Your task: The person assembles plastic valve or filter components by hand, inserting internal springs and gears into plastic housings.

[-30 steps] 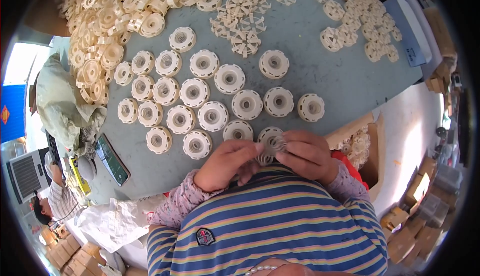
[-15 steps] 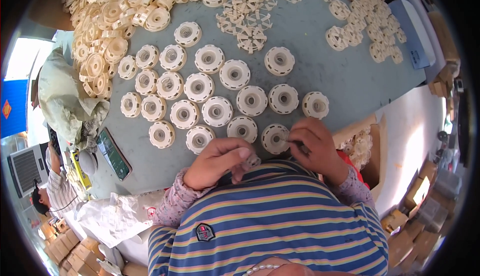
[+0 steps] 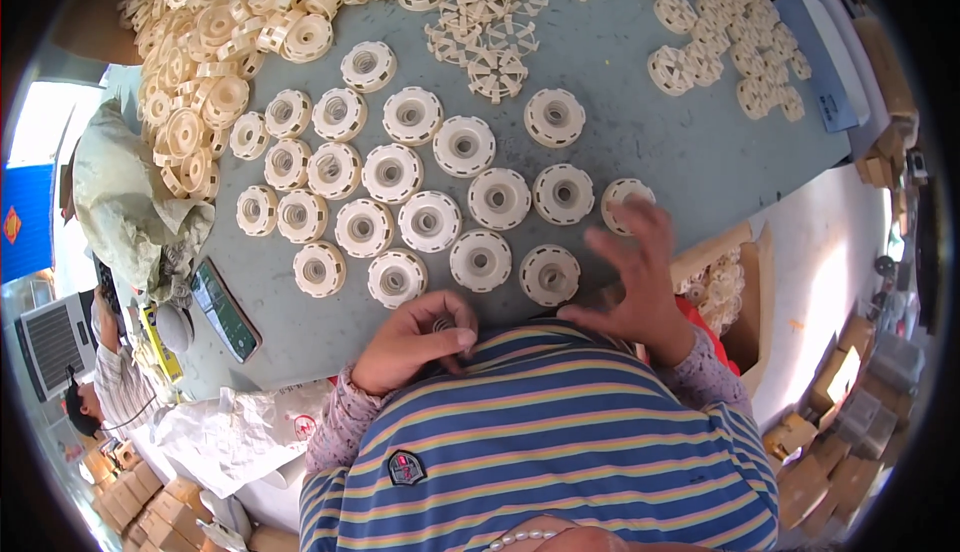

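The left hand (image 3: pixel 408 346) is curled in front of the striped shirt (image 3: pixel 540 422), its fingers wrapped around coiled metal (image 3: pixel 442 325), mostly hidden, so the number of springs cannot be told; the right hand (image 3: pixel 642 287) is spread, its fingers released, blurred and overlapping the rightmost wheel (image 3: pixel 621 192) in view, though whether they touch it cannot be told; the nearest wheel (image 3: pixel 549 275) lies on the table (image 3: pixel 700 152) between the two hands; other cream wheels stand in loose rows beyond, many with a coil spring (image 3: pixel 396 278) in the centre; a heap of rings (image 3: pixel 215 32) fills the far left, spoked pieces (image 3: pixel 497 73) lie at the far middle, and a phone (image 3: pixel 226 310) rests near the left edge.
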`<state>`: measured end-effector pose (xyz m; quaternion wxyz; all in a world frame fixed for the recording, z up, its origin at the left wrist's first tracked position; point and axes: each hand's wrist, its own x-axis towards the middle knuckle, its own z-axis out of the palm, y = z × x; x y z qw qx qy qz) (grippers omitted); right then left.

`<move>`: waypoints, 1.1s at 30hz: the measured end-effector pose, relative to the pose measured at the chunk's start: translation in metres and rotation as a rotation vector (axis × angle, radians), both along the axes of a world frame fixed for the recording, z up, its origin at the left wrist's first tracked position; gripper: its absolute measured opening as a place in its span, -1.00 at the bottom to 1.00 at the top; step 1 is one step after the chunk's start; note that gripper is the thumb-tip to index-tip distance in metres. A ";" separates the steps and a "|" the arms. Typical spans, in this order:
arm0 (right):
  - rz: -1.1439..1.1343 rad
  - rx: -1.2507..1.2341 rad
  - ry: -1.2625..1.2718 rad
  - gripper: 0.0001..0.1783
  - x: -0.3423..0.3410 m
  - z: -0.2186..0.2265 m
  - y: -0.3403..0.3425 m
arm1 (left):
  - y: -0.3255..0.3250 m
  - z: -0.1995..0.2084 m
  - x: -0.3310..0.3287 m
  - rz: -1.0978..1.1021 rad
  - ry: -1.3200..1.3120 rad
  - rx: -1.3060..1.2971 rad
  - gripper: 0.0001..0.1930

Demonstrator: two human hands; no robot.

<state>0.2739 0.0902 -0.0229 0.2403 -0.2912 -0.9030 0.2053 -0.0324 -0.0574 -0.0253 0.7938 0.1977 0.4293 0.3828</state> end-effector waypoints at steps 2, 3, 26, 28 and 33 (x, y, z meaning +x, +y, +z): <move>-0.124 0.085 -0.007 0.10 0.001 -0.002 0.002 | -0.002 -0.002 0.000 -0.063 0.070 -0.046 -0.71; -0.148 0.013 -0.103 0.23 0.003 -0.006 0.001 | 0.001 -0.001 0.000 -0.131 0.135 -0.087 -0.68; -0.106 0.106 0.019 0.27 -0.066 -0.012 0.101 | 0.083 -0.027 0.000 0.049 0.162 0.189 -0.77; -0.093 0.149 0.037 0.05 -0.096 0.014 0.128 | 0.077 -0.023 0.003 -0.078 0.003 0.163 -0.77; 0.098 0.127 -0.030 -0.21 -0.213 0.019 0.238 | 0.071 -0.028 0.005 -0.096 -0.116 0.208 -0.76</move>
